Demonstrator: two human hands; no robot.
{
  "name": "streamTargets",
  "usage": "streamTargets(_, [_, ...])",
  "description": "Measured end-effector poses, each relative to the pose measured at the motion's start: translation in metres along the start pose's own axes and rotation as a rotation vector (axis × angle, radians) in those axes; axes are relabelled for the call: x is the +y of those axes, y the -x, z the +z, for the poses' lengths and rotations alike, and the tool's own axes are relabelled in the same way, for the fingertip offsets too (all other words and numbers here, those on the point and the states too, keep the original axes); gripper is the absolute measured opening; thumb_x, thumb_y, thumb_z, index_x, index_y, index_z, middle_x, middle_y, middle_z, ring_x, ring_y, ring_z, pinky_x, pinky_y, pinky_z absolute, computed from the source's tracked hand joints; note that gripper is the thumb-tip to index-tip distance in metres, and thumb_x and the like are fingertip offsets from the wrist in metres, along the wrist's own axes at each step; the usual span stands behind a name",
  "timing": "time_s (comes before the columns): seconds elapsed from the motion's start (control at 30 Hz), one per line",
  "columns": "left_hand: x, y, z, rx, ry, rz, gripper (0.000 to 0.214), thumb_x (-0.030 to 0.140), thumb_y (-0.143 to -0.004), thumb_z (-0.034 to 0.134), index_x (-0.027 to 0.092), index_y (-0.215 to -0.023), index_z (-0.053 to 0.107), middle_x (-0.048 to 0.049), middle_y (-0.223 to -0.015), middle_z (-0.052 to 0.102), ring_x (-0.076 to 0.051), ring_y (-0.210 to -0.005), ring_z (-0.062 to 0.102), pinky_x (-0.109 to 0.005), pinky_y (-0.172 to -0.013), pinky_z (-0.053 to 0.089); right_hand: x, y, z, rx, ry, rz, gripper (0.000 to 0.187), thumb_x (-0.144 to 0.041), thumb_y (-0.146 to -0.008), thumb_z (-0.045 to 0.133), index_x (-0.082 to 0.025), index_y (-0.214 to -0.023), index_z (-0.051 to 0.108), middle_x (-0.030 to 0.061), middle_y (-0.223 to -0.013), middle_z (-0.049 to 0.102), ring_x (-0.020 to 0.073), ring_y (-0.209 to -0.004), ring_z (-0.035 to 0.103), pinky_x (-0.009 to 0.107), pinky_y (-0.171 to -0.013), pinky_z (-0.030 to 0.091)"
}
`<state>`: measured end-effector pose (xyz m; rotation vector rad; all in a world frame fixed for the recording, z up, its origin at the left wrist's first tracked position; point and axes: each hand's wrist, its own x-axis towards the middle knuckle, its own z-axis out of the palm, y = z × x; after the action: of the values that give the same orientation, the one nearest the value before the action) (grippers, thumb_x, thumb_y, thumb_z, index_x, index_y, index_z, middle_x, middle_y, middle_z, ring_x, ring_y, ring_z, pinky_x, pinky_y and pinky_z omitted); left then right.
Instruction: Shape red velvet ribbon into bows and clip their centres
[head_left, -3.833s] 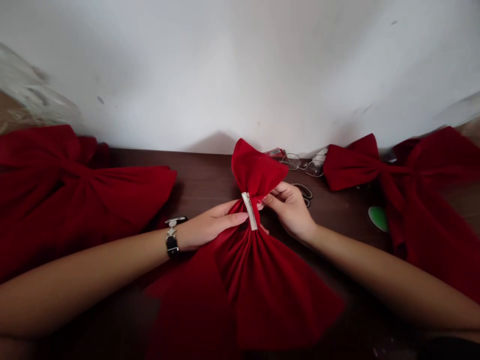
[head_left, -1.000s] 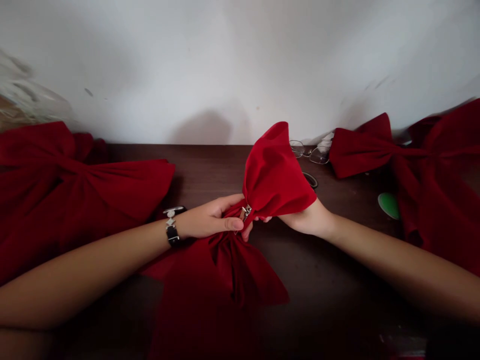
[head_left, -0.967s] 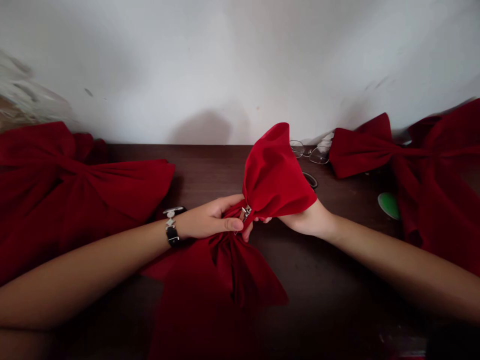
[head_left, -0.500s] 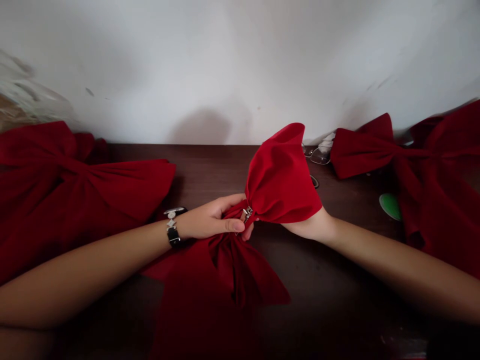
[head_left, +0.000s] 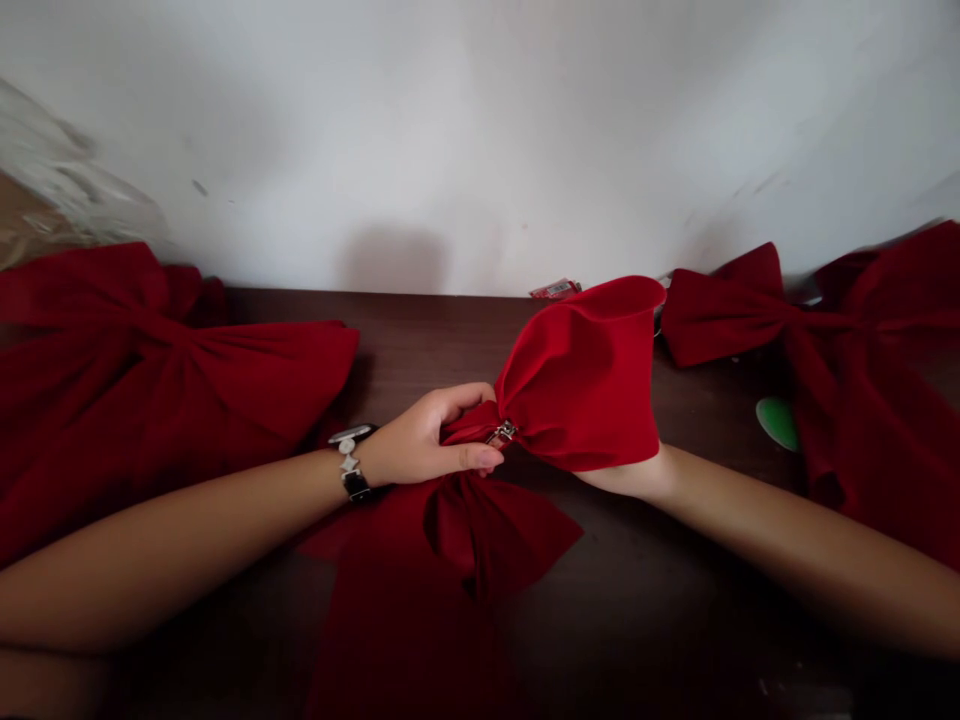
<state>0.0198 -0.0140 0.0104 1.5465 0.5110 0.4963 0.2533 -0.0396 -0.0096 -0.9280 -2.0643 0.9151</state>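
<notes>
A red, velvety bow (head_left: pixel 577 375) sits near the middle of the desk (head_left: pixel 420 340), raised at its gathered waist, with a small metal clip (head_left: pixel 502 433) showing at the knot. Its upper loop billows out to the right, while the lower loop and tails (head_left: pixel 457 570) spread down onto the wood. It looks light and very soft, though thick enough for the loop to keep a rounded shape. The gathered waist seems the surest place to take hold, since the loose cloth would simply give under the fingers. The clip is small and may be fiddly to pinch.

The left grip (head_left: pixel 424 440) is closed around the waist, with the fingers curled over the cloth and the thumb lying across the front. The right grip (head_left: pixel 626 478) is mostly lost beneath the upper loop. Only the heel of the hand shows, so I can't tell whether it is open or closed on the cloth.

A dark strap bracelet (head_left: pixel 351 465) circles the left wrist. Two more red bows lie on either side, the left bow (head_left: pixel 135 380) and the right bow (head_left: pixel 750 310), both cut off by the frame. Beyond them are a green piece (head_left: pixel 777 422), too partial to identify, and a small red-labelled packet (head_left: pixel 555 289) against the white wall (head_left: pixel 450 150).
</notes>
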Motion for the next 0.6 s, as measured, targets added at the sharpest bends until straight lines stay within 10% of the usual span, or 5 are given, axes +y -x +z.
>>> streamTargets(0.2, [-0.001, -0.001, 0.000, -0.011, 0.029, -0.034, 0.029, 0.031, -0.083, 0.067, 0.015, -0.102, 0.052, 0.0002, -0.074, 0.064, -0.011, -0.063, 0.062, -0.020, -0.058, 0.048, -0.018, -0.008, -0.006, -0.063, 0.013, -0.012, 0.022, -0.025, -0.087, 0.057, -0.023, -0.108, 0.066, 0.0045, -0.113, 0.069, 0.0224, -0.105, 0.066, 0.040, -0.099, 0.053])
streamTargets(0.6, [-0.004, -0.004, -0.003, -0.066, 0.171, 0.076, 0.031, 0.037, -0.082, 0.068, 0.014, -0.091, 0.050, -0.0017, -0.071, 0.065, -0.010, -0.063, 0.060, -0.021, -0.061, 0.046, -0.002, -0.005, -0.007, 0.271, 0.018, -0.194, 0.030, -0.024, -0.078, 0.071, -0.024, -0.107, 0.062, 0.0060, -0.104, 0.071, 0.0237, -0.095, 0.070, 0.035, -0.083, 0.060])
